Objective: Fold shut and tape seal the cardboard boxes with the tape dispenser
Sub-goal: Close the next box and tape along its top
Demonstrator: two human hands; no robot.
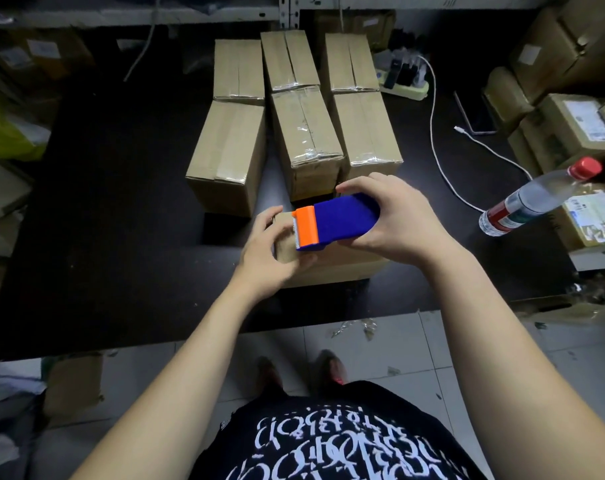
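Bare table [103, 220] left of boxes [294, 109]

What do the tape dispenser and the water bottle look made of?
The tape dispenser looks like matte plastic: uniform blue body, orange end. The water bottle is likely clear glossy plastic: see-through wall with highlights, red cap.

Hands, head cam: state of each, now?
Left hand: fingers curled by the orange end of the tape dispenser; what it grips cannot be told.
Right hand: holds the tape dispenser.

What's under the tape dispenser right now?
A cardboard box on the black table. Only its near side and left end show; the tape dispenser, left hand and right hand cover its top, so the seam is hidden.
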